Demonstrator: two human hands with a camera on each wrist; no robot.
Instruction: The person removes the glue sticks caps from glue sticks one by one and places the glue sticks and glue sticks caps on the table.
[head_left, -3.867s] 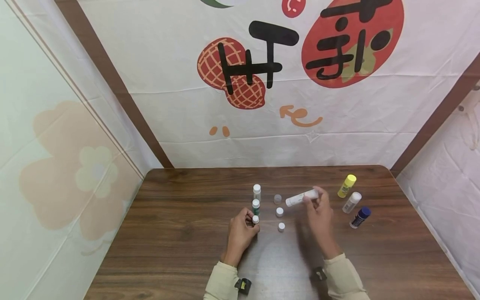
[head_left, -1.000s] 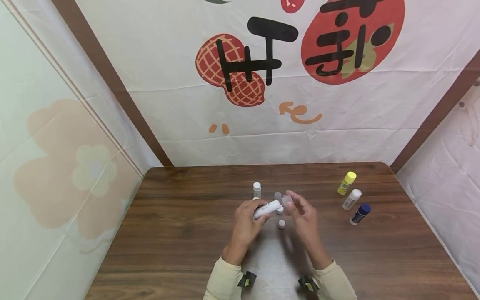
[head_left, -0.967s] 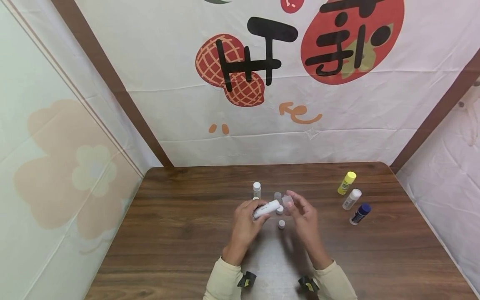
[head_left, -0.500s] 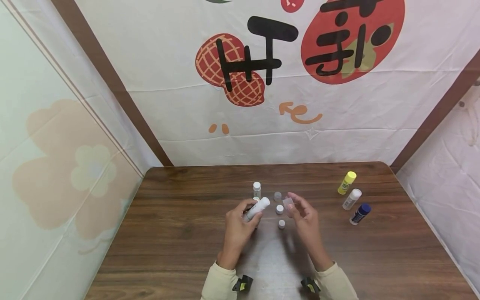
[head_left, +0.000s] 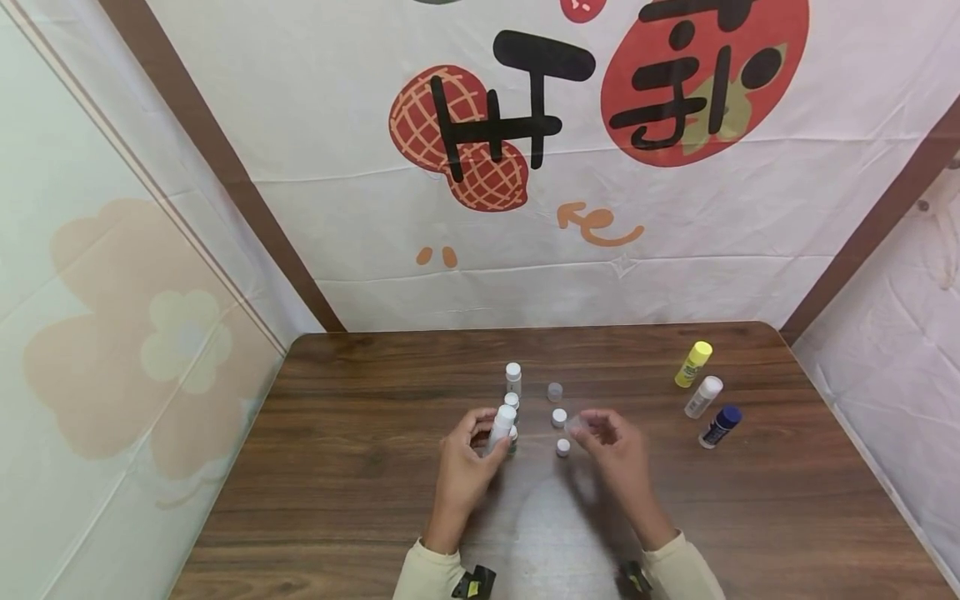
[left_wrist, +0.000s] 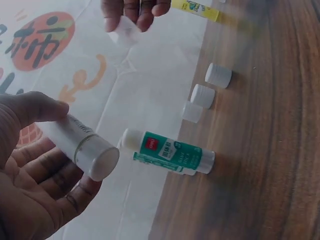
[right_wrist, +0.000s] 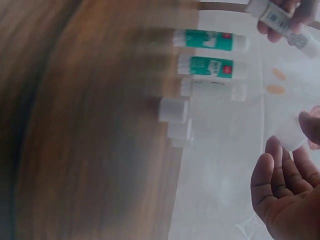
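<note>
My left hand [head_left: 467, 458] grips a white uncapped glue stick [head_left: 502, 425], its bare end tilted up. In the right wrist view its label with a barcode shows. Between the thumb and fingers of my right hand [head_left: 618, 450] is a translucent cap [head_left: 575, 426], held above the table. Three uncapped glue sticks stand upright in a row beside my left hand: a far one [head_left: 513, 379], a middle one [head_left: 512, 402] and a near one [head_left: 513, 439]; two have green labels [right_wrist: 208, 40]. Right of them lie three loose caps, one translucent [head_left: 554, 392] and two white [head_left: 559, 417].
On the right of the brown wooden table [head_left: 337, 442] stand three capped glue sticks: yellow [head_left: 693, 364], white [head_left: 703, 397] and dark blue [head_left: 720, 427]. A printed white cloth [head_left: 360, 233] hangs behind the table's far edge, with more cloth at both sides.
The white glue stick passed from my right hand to my left, and its cap came off into my right hand. My left hand then moved left and nearer with the stick, tilting it more upright.
</note>
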